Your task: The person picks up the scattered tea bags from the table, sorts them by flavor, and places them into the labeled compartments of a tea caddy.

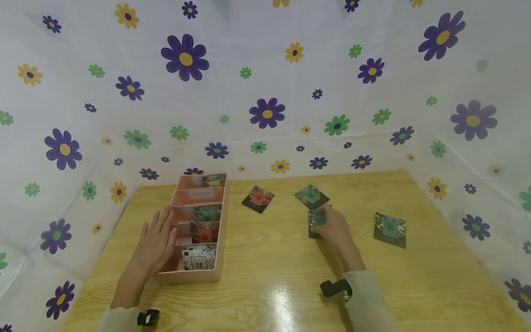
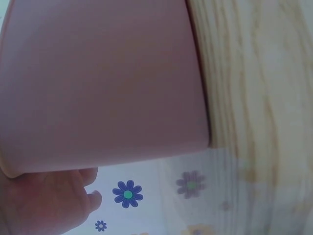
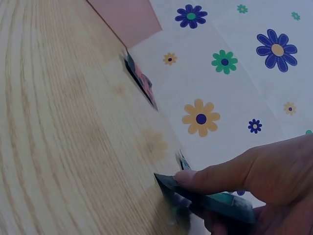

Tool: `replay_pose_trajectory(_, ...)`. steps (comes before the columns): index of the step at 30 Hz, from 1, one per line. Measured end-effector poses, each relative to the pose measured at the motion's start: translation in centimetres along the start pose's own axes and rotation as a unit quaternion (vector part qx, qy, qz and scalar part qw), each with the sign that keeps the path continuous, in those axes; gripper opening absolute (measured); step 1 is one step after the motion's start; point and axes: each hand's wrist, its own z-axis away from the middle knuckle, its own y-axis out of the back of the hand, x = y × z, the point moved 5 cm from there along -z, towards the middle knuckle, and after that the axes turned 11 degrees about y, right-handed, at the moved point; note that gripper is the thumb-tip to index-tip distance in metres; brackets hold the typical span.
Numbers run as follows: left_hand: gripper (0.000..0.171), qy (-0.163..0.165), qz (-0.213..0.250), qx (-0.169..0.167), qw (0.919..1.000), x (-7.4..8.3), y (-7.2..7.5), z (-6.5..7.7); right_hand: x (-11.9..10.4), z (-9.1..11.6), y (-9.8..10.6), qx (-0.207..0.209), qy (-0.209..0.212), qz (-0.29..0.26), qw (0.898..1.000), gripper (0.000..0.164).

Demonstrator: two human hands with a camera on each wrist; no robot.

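Note:
My right hand pinches a small dark-green sachet between thumb and fingers; in the right wrist view one edge of it is tilted up off the wooden table. My left hand rests with straight fingers along the left side of a pink divided box. From the left wrist, the box's outer wall fills most of the view. Inside the box stand a yellowish packet, a green packet, a red packet and a white packet, each in its own compartment; one compartment shows only a white label.
On the table lie a red sachet right of the box, a green sachet just behind my right hand, and another green sachet to its right. A flower-patterned white curtain surrounds the table at back and sides.

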Motion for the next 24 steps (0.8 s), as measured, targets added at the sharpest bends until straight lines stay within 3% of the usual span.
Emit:
replay_pose_trajectory(7,0.062,-0.001,0.002,0.004,1.0000,-0.1,-0.1,0.0,-0.3,-0.3,0.7,0.035,0.040,-0.020,0.998,0.029)
replay_pose_trajectory(13,0.061,-0.013,0.009,0.010,0.9998,-0.1,-0.3,0.0,-0.5,-0.3,0.7,0.039,0.073,-0.059,0.995,0.038)
replay_pose_trajectory(18,0.061,-0.008,0.005,0.003,1.0000,0.1,0.0,0.1,-0.9,-0.4,0.9,0.056,0.099,-0.058,0.992,0.037)
replay_pose_trajectory(24,0.061,-0.010,0.009,0.003,0.9999,-0.1,0.0,0.1,-1.2,-0.4,1.3,0.093,0.101,-0.054,0.989,0.036)
